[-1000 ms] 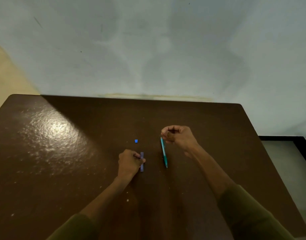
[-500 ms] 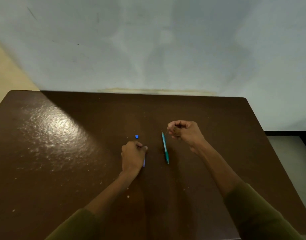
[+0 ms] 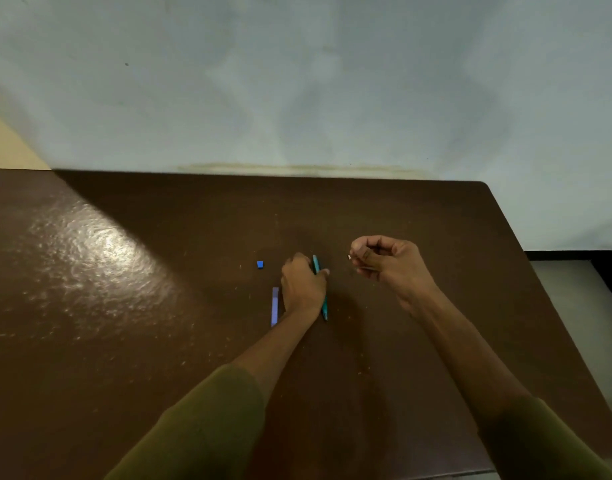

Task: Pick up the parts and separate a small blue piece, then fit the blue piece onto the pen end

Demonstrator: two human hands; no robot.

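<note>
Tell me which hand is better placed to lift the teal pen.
Left. The left hand already lies on the teal pen, fingers curled over it on the table. The right hand is raised beside it, pinching a thin small part.

Single head-worn wide-angle view, looking forward and down, table [image 3: 159,306] close

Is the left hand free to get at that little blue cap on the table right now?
Probably not at once: the left hand grips the teal pen. The blue cap lies uncovered just to its left, with nothing between.
</note>
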